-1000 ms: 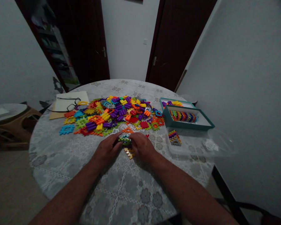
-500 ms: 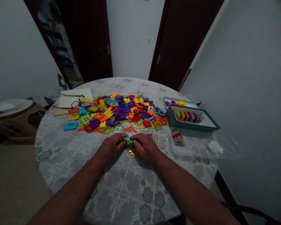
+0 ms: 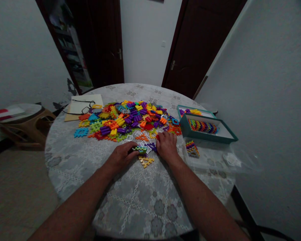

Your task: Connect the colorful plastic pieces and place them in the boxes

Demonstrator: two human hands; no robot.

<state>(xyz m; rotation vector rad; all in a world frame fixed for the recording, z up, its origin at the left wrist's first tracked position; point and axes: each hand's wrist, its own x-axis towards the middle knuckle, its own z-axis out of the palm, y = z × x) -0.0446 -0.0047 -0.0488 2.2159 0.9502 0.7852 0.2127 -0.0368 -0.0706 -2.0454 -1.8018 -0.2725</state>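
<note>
Containers stand toward the right edge of the worktop (image 3: 130,201). The teal box (image 3: 205,136) holds a row of multicoloured toothed pieces (image 3: 203,126); behind it, a shallow teal-rimmed tray (image 3: 205,113) holds purple and yellow pieces (image 3: 192,111). A clear plastic tray (image 3: 203,154) in front contains a small striped block (image 3: 192,149). The green toothed block (image 3: 141,150) is between the hands, its left end grasped by the left hand's (image 3: 124,154) fingers, its long axis roughly crosswise, free end pointing right. The right hand's (image 3: 167,145) fingers are curled at a red piece (image 3: 158,137); whether they grip it cannot be told. A yellow triangular piece (image 3: 146,162) lies nearer the worktop's front edge.
</note>
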